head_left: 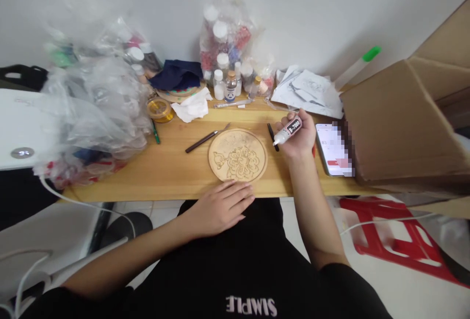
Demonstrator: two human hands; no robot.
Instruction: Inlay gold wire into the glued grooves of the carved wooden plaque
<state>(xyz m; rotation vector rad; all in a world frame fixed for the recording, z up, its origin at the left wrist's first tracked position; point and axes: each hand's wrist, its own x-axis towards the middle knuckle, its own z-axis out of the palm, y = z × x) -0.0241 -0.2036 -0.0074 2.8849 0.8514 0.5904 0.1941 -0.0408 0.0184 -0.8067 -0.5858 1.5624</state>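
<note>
Held in my right hand (301, 138) is a white glue tube (288, 130) labelled B-7000, its nozzle tilted down to the left. A round wooden plate (238, 155) with a carved flower pattern lies on the table in front of me. My left hand (223, 207) rests with outstretched fingers at the table's front edge, just below the plate, holding nothing. Left of the plate is a dark-handled craft knife (201, 141). A black pen (272, 137) lies between the plate and my right hand.
Plastic bags (99, 108) crowd the left side. Bottles (230, 86), papers (308, 93) and a white tissue (193, 105) sit along the back of the table (172, 174). At the right are a phone (332, 150) and a large cardboard box (400, 128).
</note>
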